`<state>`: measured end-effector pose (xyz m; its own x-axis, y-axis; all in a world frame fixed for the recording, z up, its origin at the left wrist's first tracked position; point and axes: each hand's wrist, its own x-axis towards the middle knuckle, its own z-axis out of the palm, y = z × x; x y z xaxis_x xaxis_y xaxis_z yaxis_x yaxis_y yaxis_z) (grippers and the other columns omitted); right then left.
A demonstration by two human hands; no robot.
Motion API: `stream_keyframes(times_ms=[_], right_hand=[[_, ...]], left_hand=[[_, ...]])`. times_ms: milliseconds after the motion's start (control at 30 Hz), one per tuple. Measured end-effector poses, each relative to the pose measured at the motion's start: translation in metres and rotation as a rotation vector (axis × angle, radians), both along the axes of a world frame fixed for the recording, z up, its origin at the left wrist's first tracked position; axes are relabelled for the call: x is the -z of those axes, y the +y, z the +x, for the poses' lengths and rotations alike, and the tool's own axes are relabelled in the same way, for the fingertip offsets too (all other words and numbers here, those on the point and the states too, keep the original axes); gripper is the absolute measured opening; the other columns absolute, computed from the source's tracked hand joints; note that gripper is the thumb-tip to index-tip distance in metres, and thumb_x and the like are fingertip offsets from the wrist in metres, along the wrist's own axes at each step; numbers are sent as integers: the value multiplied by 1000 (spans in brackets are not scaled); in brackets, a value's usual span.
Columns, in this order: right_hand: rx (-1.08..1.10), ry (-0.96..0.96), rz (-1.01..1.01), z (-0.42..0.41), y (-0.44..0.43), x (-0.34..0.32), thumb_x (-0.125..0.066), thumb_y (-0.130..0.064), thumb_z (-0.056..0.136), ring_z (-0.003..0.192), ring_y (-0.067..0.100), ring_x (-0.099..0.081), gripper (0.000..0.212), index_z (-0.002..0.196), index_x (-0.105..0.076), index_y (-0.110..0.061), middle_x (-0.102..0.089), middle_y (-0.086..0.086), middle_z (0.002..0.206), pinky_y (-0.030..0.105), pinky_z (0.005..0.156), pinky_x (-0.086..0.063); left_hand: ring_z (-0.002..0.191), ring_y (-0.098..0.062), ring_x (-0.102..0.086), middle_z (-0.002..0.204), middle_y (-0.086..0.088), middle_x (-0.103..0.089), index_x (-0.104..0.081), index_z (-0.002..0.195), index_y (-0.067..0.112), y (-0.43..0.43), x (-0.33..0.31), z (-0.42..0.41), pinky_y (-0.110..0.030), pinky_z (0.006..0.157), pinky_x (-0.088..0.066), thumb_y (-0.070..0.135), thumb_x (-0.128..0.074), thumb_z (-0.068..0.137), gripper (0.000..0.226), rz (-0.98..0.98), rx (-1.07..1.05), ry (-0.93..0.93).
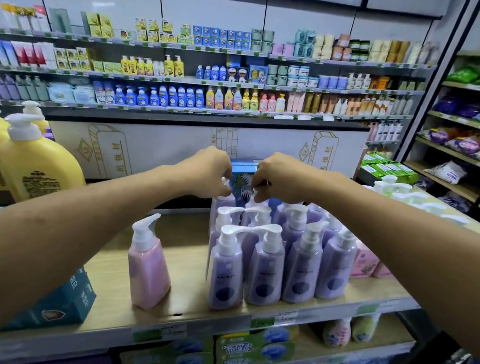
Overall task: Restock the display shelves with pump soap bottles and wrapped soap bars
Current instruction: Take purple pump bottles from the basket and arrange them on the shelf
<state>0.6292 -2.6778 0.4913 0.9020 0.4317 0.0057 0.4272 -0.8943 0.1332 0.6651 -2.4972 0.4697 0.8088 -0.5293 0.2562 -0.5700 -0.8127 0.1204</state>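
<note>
Near the front edge of the pale wooden shelf (190, 250), a cluster of purple plastic pump bottles (266, 261) stood upright, with a lone pink pump bottle (147, 273) left of the cluster. At the cluster's back row, the left hand (207, 169) pinched the rear left bottle (224, 202) by its white pump, and the right hand (280, 177) likewise pinched the rear right bottle (252, 205). Behind the cluster stood a blue zebra-printed carton (243, 176).

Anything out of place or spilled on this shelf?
One pink pump bottle stands alone on the wooden shelf, left of the purple pump bottles, the only pink bottle there. No spill or damage visible.
</note>
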Motion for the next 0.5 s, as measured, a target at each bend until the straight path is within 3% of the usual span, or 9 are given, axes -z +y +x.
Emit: stream_keyframes(times_ms=[67,133,267,400,500], right_hand=[[-4,14,-19,-3,0,1,-70,-29,90,77,24,-55,18,82,-65,-14,-61,0,75,33,68,-46],[0,18,-30,-6,0,2,-68,-28,92,76,25,-53,16,83,-67,-14,-63,2,76,34,70,-48],[3,41,-12,-8,-1,1,-66,-30,93,89,28,-62,21,99,-73,-11,-70,8,94,40,81,-54],[1,61,14,-7,-2,2,-67,-29,93,92,27,-62,23,107,-73,-12,-69,7,100,36,79,-51],[-2,74,25,-5,-3,3,-67,-29,93,92,26,-62,23,107,-73,-13,-69,6,101,34,77,-50]], left_hand=[[67,-11,-54,72,10,-57,-76,103,9,1,-3,-3,-19,59,-40,25,-78,78,30,-35,8,-9],[64,-7,-54,66,14,-55,-77,94,8,0,-4,-8,-19,57,-40,24,-82,73,28,-81,9,-10],[68,-14,-63,73,1,-69,-78,83,7,-2,-8,-20,-24,59,-47,24,-83,70,21,-126,-4,11],[59,-16,-65,64,-2,-70,-76,71,7,-4,-14,-28,-25,52,-50,21,-83,68,15,-107,-5,54],[66,-17,-67,71,-4,-72,-77,74,8,-6,-14,-32,-32,59,-59,22,-82,69,16,-48,-4,67]])
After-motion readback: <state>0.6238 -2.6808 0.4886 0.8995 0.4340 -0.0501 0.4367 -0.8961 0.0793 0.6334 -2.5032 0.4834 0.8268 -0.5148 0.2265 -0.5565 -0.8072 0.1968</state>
